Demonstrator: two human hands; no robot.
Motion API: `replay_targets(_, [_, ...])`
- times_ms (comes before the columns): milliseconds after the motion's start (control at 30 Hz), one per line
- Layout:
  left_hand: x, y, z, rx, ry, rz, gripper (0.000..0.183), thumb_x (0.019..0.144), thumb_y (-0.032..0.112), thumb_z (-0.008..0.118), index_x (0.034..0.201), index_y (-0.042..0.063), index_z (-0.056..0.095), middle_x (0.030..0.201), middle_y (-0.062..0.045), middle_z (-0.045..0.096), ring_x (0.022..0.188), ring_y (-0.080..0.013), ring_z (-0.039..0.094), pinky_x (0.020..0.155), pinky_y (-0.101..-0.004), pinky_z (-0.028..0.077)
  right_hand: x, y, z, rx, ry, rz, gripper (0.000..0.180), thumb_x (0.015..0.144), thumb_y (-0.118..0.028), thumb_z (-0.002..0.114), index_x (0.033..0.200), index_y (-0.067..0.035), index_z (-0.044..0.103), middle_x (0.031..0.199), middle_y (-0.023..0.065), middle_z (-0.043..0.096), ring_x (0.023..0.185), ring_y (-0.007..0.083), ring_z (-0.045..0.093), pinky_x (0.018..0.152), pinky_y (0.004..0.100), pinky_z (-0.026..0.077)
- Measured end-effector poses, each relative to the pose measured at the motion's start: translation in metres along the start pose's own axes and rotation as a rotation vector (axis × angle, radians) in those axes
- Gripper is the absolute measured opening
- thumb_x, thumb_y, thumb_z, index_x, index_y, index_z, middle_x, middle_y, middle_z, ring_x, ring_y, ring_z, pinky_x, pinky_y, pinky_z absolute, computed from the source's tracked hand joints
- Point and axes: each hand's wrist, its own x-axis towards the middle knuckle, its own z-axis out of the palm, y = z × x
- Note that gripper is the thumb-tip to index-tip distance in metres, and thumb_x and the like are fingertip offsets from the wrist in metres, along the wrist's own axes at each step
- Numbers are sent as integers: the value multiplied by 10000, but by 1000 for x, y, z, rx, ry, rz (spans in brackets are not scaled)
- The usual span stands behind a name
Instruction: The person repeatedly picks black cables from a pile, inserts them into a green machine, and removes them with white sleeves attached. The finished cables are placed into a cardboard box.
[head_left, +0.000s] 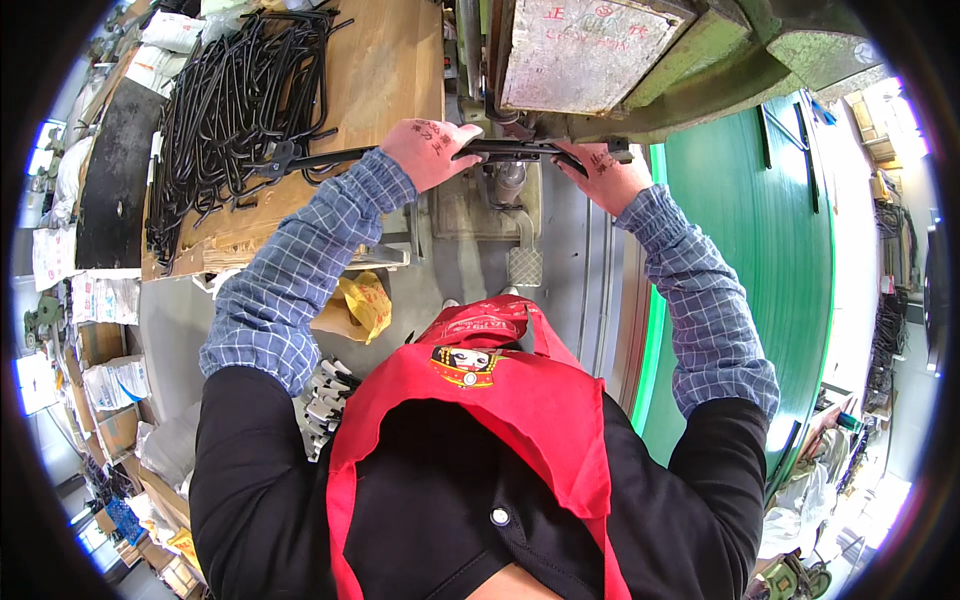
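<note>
My left hand, in a pink glove bearing dark writing, grips a long black metal bar near its middle. The bar lies crosswise under the head of a green press machine. A flat black bracket forms its left end, above the wooden table. My right hand, gloved alike, is closed around the bar's right part, beside a small dark end piece. Where the bar meets the machine's tooling, the contact is partly hidden.
Many bent black metal rods are heaped on the wooden table at left. A foot pedal is on the floor below the press. A glossy green surface stands at right. Near my left side are a yellow bag and white-and-black parts.
</note>
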Motion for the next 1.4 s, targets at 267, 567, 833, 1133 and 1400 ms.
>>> replay_targets(267, [33,16,-15,-283,-419,-194,531,806,499,622,1157,101,617,1047,-139,665,1021,-292,623,870,-404,494,8,-5,8,101,-253,156,473,883,-368,625,1295,-156,531,849,166,642,770,320,622,739,392,498])
replay_targets(567, [47,1,-3,-312,-467,-8,439,799,421,655,1004,33,655,907,-181,660,932,-337,630,822,-428,496,-5,77,69,-366,-448,97,672,837,-388,597,1388,-68,384,1269,223,501,1171,346,503,991,462,401])
replay_targets(833, [49,3,4,-343,-470,-46,482,805,419,662,1092,32,658,971,-199,666,967,-334,632,881,-402,493,14,27,25,-382,-520,159,456,846,-169,510,1295,-89,516,1304,134,508,1223,286,474,1015,400,381])
replay_targets(1133, [50,-2,0,-375,-476,-6,454,792,401,680,1004,-1,663,843,-194,667,862,-337,647,804,-406,510,4,19,27,-219,-241,224,352,810,-200,618,1162,-216,631,996,90,675,952,283,638,859,405,482])
replay_targets(1400, [52,-1,0,-201,-526,58,582,790,474,665,1119,-4,622,1114,-213,613,1077,-339,577,943,-403,447,-5,35,44,-228,-200,108,402,808,-137,556,1210,-145,552,1035,139,612,972,280,591,807,382,507])
